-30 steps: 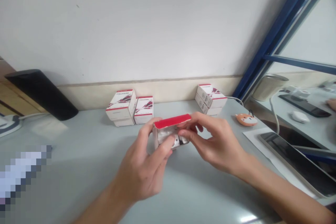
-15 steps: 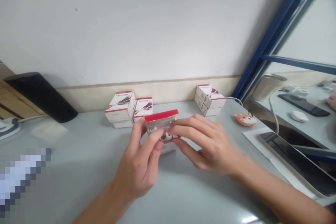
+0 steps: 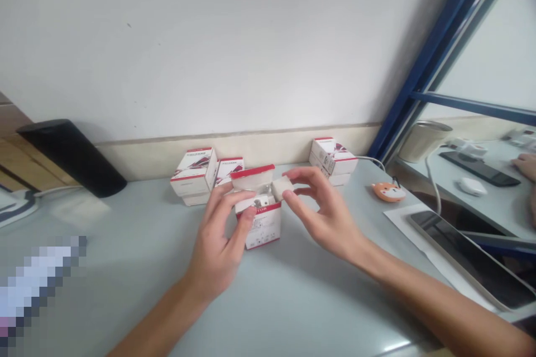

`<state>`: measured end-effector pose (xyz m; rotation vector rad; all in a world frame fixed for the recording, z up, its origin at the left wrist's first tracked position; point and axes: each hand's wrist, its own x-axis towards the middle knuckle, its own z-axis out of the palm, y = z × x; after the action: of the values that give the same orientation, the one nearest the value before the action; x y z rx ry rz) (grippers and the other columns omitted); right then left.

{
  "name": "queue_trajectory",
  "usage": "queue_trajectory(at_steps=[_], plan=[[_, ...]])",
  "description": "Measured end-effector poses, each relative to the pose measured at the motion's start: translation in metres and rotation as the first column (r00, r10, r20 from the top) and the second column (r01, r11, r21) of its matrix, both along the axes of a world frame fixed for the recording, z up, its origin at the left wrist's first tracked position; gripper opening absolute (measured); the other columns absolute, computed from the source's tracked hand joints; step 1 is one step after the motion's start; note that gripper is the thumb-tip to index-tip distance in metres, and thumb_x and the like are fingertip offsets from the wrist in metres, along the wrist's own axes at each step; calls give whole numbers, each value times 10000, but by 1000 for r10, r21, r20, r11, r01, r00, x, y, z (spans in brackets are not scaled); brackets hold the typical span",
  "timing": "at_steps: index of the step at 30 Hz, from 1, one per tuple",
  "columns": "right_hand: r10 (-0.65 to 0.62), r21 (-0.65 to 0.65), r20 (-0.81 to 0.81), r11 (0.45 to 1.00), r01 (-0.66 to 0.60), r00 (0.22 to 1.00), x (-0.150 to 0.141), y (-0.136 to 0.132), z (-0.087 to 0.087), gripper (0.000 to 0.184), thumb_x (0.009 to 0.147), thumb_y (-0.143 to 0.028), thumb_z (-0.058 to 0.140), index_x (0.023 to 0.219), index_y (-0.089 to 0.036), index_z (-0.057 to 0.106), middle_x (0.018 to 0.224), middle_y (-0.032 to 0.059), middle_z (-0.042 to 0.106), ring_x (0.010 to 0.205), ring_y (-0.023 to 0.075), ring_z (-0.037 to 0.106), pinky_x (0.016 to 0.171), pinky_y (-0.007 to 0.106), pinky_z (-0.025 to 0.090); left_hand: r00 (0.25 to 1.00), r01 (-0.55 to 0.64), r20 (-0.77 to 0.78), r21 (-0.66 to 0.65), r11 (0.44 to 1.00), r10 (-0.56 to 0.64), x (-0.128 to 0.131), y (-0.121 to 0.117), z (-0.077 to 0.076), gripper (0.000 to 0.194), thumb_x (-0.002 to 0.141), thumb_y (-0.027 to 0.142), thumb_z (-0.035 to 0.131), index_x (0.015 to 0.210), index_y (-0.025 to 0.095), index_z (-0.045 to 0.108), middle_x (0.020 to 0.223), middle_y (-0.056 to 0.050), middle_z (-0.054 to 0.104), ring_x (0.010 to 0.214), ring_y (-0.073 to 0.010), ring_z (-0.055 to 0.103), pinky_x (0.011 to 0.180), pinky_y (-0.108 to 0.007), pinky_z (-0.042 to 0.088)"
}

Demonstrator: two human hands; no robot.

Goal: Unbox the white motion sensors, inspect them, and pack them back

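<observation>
Head view: left hand (image 3: 214,248) gripped open box (image 3: 265,228) over grey desk (image 3: 144,245); right hand (image 3: 330,220) pinched small white block (image 3: 282,188) at box's right rim; slack pinch likely risked dropping block, tipping box risked spilling contents (image 3: 262,201).

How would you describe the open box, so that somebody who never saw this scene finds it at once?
In front of the white wall is a grey desk. Near its middle, the left hand holds the open box, white and red; the right hand grips a white block at its mouth. Unlike the boxes farther back, which look closed, this one has its red-edged flap raised.
</observation>
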<state>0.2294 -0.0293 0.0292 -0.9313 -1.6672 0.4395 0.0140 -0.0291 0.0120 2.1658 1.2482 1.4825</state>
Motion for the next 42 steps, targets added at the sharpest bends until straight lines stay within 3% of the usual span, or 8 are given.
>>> queue_trajectory(at_steps=[3, 7, 10, 14, 23, 28, 32, 42], plan=[[93, 24, 49, 995, -95, 994, 0, -2, -2, 113, 1026, -301, 621, 1109, -257, 681, 1309, 97, 681, 1316, 253, 619, 1055, 440, 570, 998, 34, 58, -77, 996, -29, 1, -1, 2, 233, 1034, 347, 586, 1256, 314, 648, 1305, -52, 611, 1282, -230, 581, 1083, -384, 501], [64, 192, 151, 977, -93, 986, -1, -5, -8, 428, 1013, -204, 608, 1435, -275, 580, 1529, 121, 584, 1389, 260, 586, 1141, 490, 516, 964, 155, 239, -167, 974, -112, 3, 0, 0, 424, 1028, 376, 605, 1441, 340, 514, 1402, -62, 608, 1261, -215, 623, 994, -332, 555], [7, 236, 177, 970, -50, 984, -1, -4, -10, 532, 1008, -173, 600, 1520, -288, 512, 1518, 105, 605, 1437, 256, 546, 1192, 523, 471, 952, 195, 269, -163, 967, -146, 3, 2, 0, 249, 1023, 384, 619, 1258, 301, 628, 1268, -49, 660, 1132, -184, 671, 911, -283, 573], [-11, 228, 262, 972, -51, 965, -1, -4, -7, 342, 1017, -213, 607, 1347, -265, 683, 1608, 121, 502, 1504, 284, 465, 1211, 542, 438, 937, 261, 278, -155, 953, -212, 2, 5, -2, 142, 1016, 366, 636, 1118, 273, 667, 1167, -39, 675, 1109, -176, 681, 950, -284, 564], [55, 303, 187, 947, -110, 981, 1, 2, -10, 339, 941, -239, 750, 1222, -236, 559, 1259, 124, 734, 1144, 228, 723, 962, 408, 599, 929, 268, 312, -198, 943, -199, 5, -2, -5, 276, 1008, 358, 652, 1263, 265, 605, 1298, -83, 681, 1221, -221, 669, 992, -333, 574], [109, 261, 150, 954, -146, 983, 5, 3, -9, 379, 945, -260, 744, 1251, -245, 519, 1209, 99, 742, 1082, 219, 723, 941, 411, 586, 842, 330, 477, -89, 940, -250, 13, -4, -8, 375, 1003, 301, 669, 1293, 341, 435, 1271, -42, 701, 1132, -178, 724, 932, -320, 608], [91, 250, 177, 959, -134, 980, 5, 0, -2, 159, 1000, -183, 625, 1150, -234, 614, 1128, 79, 744, 1022, 204, 705, 897, 387, 582, 879, 322, 384, -42, 946, -282, 11, -1, -14, 358, 999, 286, 673, 1328, 327, 538, 1307, -50, 674, 1186, -179, 696, 983, -312, 595], [143, 299, 276, 927, -226, 950, 8, 5, 3, 82, 982, -266, 694, 998, -212, 633, 1159, 108, 692, 988, 207, 684, 848, 384, 587, 911, 307, 282, 27, 951, -301, 3, 7, -13, 126, 1018, 293, 636, 1139, 271, 659, 1312, -72, 681, 1168, -192, 700, 903, -306, 602]])
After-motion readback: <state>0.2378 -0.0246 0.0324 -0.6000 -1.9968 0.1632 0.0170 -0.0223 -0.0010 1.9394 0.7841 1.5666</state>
